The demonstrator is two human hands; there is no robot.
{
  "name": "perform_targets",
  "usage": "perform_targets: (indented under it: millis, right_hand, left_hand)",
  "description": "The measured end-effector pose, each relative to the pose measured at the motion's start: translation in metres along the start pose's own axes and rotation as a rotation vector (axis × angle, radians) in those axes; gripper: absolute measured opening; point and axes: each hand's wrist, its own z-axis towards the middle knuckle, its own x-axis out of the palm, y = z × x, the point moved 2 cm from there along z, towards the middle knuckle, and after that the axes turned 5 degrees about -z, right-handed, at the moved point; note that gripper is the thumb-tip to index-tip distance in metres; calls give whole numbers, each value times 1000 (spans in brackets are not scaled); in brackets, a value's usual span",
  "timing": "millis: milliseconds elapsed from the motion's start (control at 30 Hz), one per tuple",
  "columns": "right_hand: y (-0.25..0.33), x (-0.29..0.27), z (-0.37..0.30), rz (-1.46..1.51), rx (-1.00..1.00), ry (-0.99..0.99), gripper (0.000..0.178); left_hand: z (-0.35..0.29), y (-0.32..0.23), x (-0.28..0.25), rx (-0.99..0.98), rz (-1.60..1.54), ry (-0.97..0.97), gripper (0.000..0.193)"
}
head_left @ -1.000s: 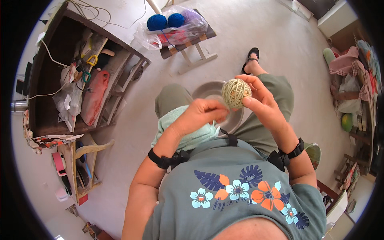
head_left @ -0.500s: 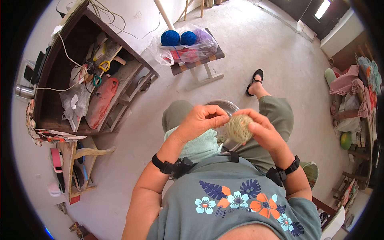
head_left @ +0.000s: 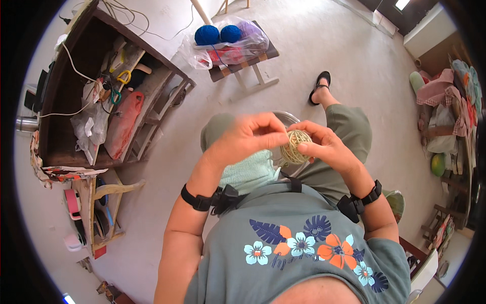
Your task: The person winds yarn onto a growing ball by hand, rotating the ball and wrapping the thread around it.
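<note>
A pale yellow-green ball of yarn (head_left: 294, 148) is held over my lap by my right hand (head_left: 326, 147), its thumb in front and fingers curled round the far side. Just left of the ball, my left hand (head_left: 255, 136) is closed in a pinch, thumb against forefinger and slightly blurred; any strand between them is too fine to make out. Below the hands a shiny metal basin (head_left: 284, 117) shows partly between my knees. Across my left thigh lies a mint-green towel (head_left: 248, 172).
Ahead stands a small stool (head_left: 243, 63) bearing a plastic bag and two blue yarn balls (head_left: 207, 35). At left, an open dark wooden cabinet (head_left: 61, 91) holds scissors (head_left: 124, 77) and bags. A cloth-laden rack (head_left: 440, 121) lines the right side.
My left hand has risen slightly and moved against the ball's left side. The right hand has brought the ball a little left and up, turning it.
</note>
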Motion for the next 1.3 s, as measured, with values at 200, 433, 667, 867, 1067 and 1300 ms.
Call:
perform_targets:
  millis: [200, 433, 667, 867, 1067, 1300]
  right_hand:
    - [6, -3, -7, 433, -68, 91, 49]
    - [-1, -10, 6, 184, -169, -211, 54]
    - [0, 1, -2, 18, -19, -54, 41]
    - [2, 1, -9, 280, -106, 40, 51]
    - [-4, -10, 6, 261, -241, -178, 52]
    - [-21, -12, 7, -45, -218, -267, 44]
  left_hand:
    - [9, 32, -7, 6, 31, -143, 16]
    - [-1, 30, 14, -167, 72, -7, 16]
    - [3, -6, 8, 9, 78, -32, 9]
    - [11, 31, -5, -9, 49, -193, 11]
    - [4, 41, 15, -184, 88, -44, 13]
    - [11, 10, -1, 59, 110, -46, 7]
